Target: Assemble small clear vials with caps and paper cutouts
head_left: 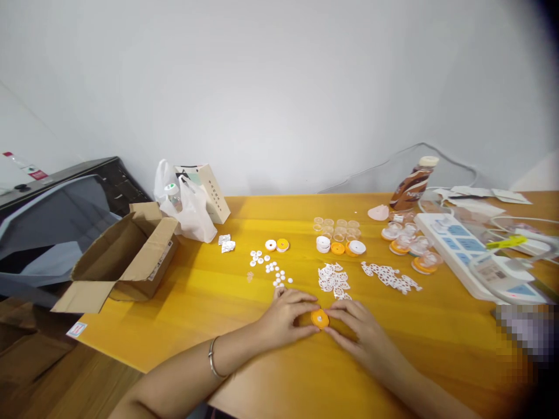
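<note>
Orange disc (320, 319) pinched between left hand (286, 317) and right hand (362, 334).

Thin silver bangle (212, 359), bare sleeveless forearms

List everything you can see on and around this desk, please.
Table: one, yellow wood.
Cardboard box: one, brown, open, left edge.
Plastic bag: one, white, far left.
Small discs: many, white, centre.
Lace cutouts: two heaps, white, centre right.
Clear cups: several, far centre.
Drink bottle: one, brown, far right.
Power strip: one, white, right.
Orange disc: one, between both hands.
Bracelet: one, silver, left wrist.
Left hand, right hand: fingertips pinch the orange disc.
</note>
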Available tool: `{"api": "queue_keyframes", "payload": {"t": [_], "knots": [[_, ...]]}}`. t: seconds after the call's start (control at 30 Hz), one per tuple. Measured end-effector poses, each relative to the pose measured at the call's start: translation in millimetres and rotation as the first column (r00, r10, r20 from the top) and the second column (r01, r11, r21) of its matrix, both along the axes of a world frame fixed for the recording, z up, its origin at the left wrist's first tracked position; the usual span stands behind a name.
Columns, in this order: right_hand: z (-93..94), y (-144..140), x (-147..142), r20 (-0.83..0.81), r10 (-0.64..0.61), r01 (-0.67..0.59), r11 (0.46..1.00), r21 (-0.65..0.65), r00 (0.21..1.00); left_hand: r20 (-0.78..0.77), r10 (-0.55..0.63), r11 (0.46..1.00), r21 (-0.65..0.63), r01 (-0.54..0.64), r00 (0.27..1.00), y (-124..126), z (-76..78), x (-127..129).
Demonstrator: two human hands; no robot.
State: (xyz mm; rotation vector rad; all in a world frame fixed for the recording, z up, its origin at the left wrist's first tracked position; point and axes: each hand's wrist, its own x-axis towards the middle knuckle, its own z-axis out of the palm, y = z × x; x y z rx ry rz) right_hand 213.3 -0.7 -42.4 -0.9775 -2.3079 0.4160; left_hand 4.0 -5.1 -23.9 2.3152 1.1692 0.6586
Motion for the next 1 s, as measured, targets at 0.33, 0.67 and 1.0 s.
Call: {"api": "queue_keyframes", "payload": {"t": [0.33,0.67,1.0], "knots": [[13.1,-8,1,-0.049,0.027,-0.03,0.998,-0.054,0.998,0.038,0.014,0.989,0.148,-0.019,0.999,8,27.7,-22],[20.4,-20,-3,0.211,0.313,-0.306,0.95,-0.066,0.926,-0.118,0.199,0.947,-0.23,-0.222,0.973,58,44.3,-138],[21.2,-20,-2,0.206,0.311,-0.3,0.95,-0.083,0.928,-0.081,0.168,0.932,-0.311,-0.185,0.983,63,29.6,-139]]}}
